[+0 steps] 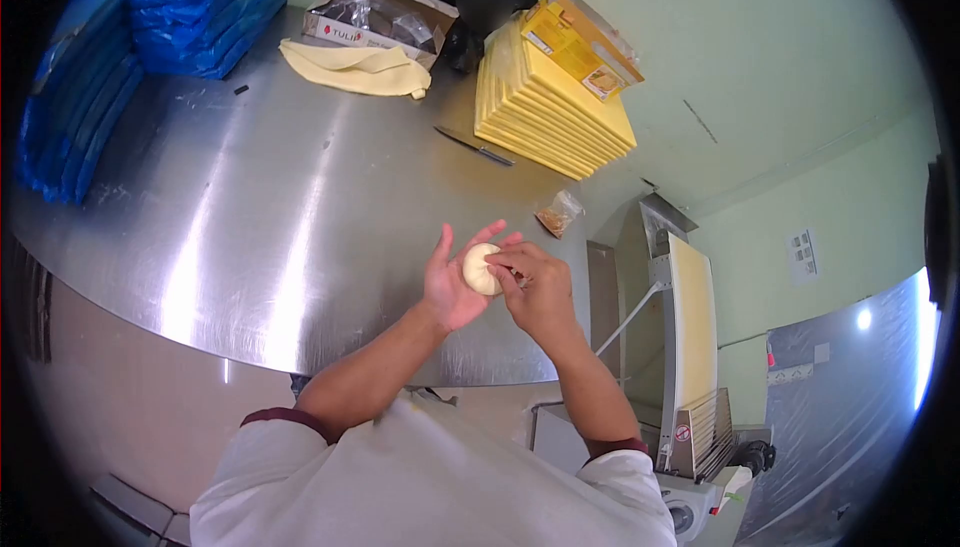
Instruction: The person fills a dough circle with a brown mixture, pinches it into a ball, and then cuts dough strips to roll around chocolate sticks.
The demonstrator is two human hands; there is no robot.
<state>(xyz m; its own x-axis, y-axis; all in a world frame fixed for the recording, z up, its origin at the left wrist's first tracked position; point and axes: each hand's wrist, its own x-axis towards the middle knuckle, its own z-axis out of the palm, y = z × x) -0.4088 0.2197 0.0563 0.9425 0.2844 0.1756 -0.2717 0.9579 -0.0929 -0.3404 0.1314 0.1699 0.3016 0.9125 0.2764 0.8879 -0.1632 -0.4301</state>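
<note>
A round, pale dough ball (481, 269) rests in the palm of my left hand (452, 285), above the steel table. The left palm faces up, with the thumb stretched out and the fingers partly behind the dough. Fingertips of my right hand (540, 287) pinch together at the gathered middle of the dough ball's top. The right hand comes in from the right side, and its curled lower fingers are partly hidden.
A steel table (380, 197) carries a knife (475, 147), a small bag of crumbs (558, 214), a flat sheet of dough (355, 69), a stack of yellow packs (555, 97), an open carton (380, 22) and blue-wrapped stacks (205, 7). A dough-sheeter-like machine (690, 347) stands right.
</note>
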